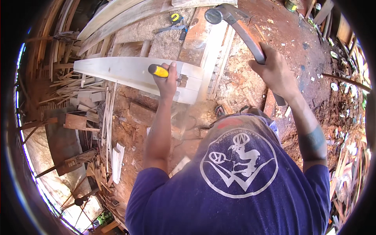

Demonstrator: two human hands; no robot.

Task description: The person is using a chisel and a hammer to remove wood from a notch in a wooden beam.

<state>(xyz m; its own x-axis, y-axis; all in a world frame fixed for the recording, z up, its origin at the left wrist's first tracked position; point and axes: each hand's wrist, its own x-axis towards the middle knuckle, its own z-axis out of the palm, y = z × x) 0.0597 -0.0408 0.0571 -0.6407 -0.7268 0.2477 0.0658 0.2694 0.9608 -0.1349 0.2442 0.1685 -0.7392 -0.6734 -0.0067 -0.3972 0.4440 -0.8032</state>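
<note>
First onlooker: What are those hands holding?

Second onlooker: The right hand [273,69] has its fingers wrapped snugly round the orange-brown and grey handle of a dark, metal-headed hammer [250,44], over on the right. The left hand [168,81] is curled tightly round a yellow-and-black handled, chisel-like tool [160,71], above the broad right part of a long, pale, tapering wooden board [117,68].

First onlooker: How would they handle, do you think?

Second onlooker: The hammer looks rigid and head-heavy; I'd hold it low on the handle. The chisel-like tool seems light and stiff; I'd grip the yellow part and leave the black cap bare. The board I'd judge firm, fairly weighty, perhaps slick with dust; best taken by its long edges, one hand toward each end.

First onlooker: And which way do they lie?

Second onlooker: The hammer slants, head far and left, handle running near and right. The chisel-like tool's black cap faces left; its other end is hidden, so I can't tell whether it touches wood. The board stretches left to right, slanting nearer at the right, its narrow end left. A small brown patch [182,81] sits just right of the left hand.
</note>
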